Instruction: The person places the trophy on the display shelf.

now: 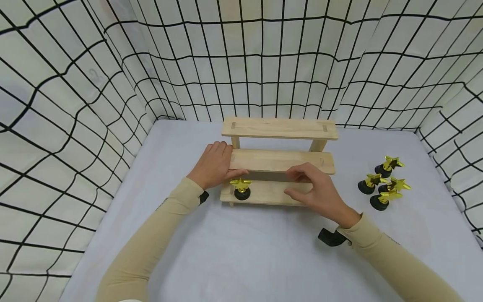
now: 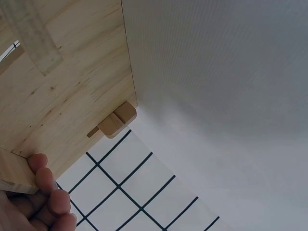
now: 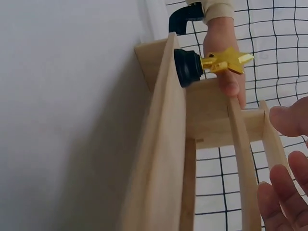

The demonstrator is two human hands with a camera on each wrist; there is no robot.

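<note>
A three-tier wooden shelf [image 1: 281, 161] stands on the white table. My left hand [image 1: 214, 164] holds the left end of its middle tier, thumb along the front edge. In the left wrist view, the fingers [image 2: 45, 179] curl against the wood. A gold star trophy [image 1: 241, 188] with a black base stands upright on the lowest tier's left end, just below the left thumb. Over the right part of the lower tiers, my right hand [image 1: 320, 191] hovers with thumb and fingers apart and nothing between them. The right wrist view shows these fingers [image 3: 284, 185] beside the shelf.
Several more gold star trophies [image 1: 374, 181] with black bases are clustered on the table [image 1: 415, 235] to the right of the shelf. A black grid net [image 1: 262, 56] over white walls encloses the table at the back and sides.
</note>
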